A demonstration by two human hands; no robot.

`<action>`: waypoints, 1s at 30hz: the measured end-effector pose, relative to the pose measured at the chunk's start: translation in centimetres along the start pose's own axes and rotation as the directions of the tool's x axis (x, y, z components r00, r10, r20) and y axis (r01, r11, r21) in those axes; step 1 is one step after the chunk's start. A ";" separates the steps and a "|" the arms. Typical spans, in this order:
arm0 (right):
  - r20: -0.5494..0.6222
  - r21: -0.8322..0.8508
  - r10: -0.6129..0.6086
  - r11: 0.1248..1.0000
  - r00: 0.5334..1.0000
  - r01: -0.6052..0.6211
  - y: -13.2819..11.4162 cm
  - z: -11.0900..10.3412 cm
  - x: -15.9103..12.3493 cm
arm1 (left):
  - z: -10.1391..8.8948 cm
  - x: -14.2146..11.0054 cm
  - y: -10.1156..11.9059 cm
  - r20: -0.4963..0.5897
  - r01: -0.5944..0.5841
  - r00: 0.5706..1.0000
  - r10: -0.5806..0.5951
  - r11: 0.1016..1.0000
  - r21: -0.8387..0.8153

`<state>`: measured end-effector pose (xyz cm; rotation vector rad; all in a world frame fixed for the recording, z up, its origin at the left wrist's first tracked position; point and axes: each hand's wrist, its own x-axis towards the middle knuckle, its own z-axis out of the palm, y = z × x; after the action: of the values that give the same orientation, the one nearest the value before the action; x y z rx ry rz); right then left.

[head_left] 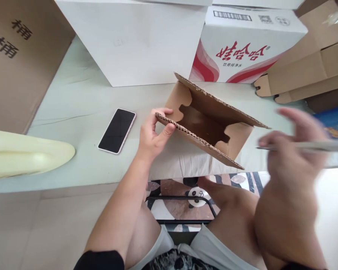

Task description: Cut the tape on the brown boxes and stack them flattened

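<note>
A: How is the open brown cardboard box [222, 112] placed between the hands?

B: At its left end, the near long flap is pinched between thumb and fingers of the left hand [153, 137]. From that grip the box is stretched away to the right and slightly nearer the lap, its long axis set aslant and its mouth turned up. The right hand [294, 163] is held apart, beyond the right end, so the left is the nearer.

A: And the right grip?

B: A slim, pale, pointed tool [336, 145] is clasped there, its dark tip directed left towards the box. By blur the exact finger placing is hidden.

A: What is counted, left to right?

B: 1 brown carton with black characters [39, 71], 1 smooth pale yellow object [30, 152], 1 black-screened phone [117, 131], 1 large plain white carton [146, 45], 1 open box with 2 long flaps and 2 short ones, 1 white-and-red printed carton [242, 37] and 1 tool. At the far right, folded brown cardboard [298, 75] is seen, but its pieces cannot be counted surely.
</note>
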<state>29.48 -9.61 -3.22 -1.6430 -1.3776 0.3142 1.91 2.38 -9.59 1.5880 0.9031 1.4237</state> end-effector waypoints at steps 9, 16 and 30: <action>0.455 0.261 -0.418 0.907 0.786 0.331 0.1 2.6 0.9 | -0.9 0.7 -0.1 -0.176 -0.020 0.984 0.025 0.999 0.032; 0.444 0.334 -0.476 0.874 0.759 0.353 0.2 2.8 -0.5 | -1.2 0.6 -0.6 -0.106 0.047 0.993 -0.041 0.997 0.055; 0.369 0.441 -0.358 0.880 0.858 0.177 0.9 3.8 -0.6 | -2.1 -0.3 0.4 0.253 -0.333 0.935 0.247 0.857 0.393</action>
<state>27.18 -8.24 -6.19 -1.0540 -1.7295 0.7803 -0.21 2.14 -9.32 2.2387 0.9313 1.2914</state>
